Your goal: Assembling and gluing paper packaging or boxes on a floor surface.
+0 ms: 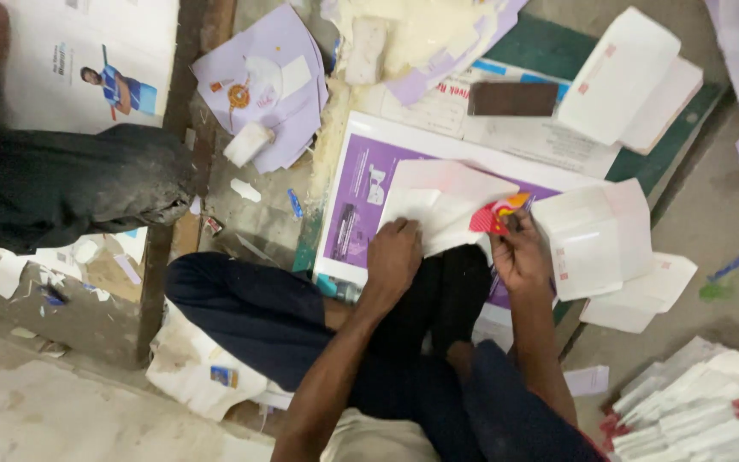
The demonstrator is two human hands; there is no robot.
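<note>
the step in hand looks like seating a small red and yellow ornament (496, 216) against a white folded paper envelope (438, 205) lying on a purple printed sheet (361, 184). the left hand (393, 257) presses flat, fingers together, on the envelope; the right hand (519, 252) pinches the ornament just beside its edge. next likely calls for careful alignment.

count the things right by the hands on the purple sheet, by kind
hands: 2, left and right
white folded paper under the left hand: 1
small red and yellow piece pinched by the right hand: 1
purple sheet: 1
stack of white envelopes beside the right hand: 1
total: 6
</note>
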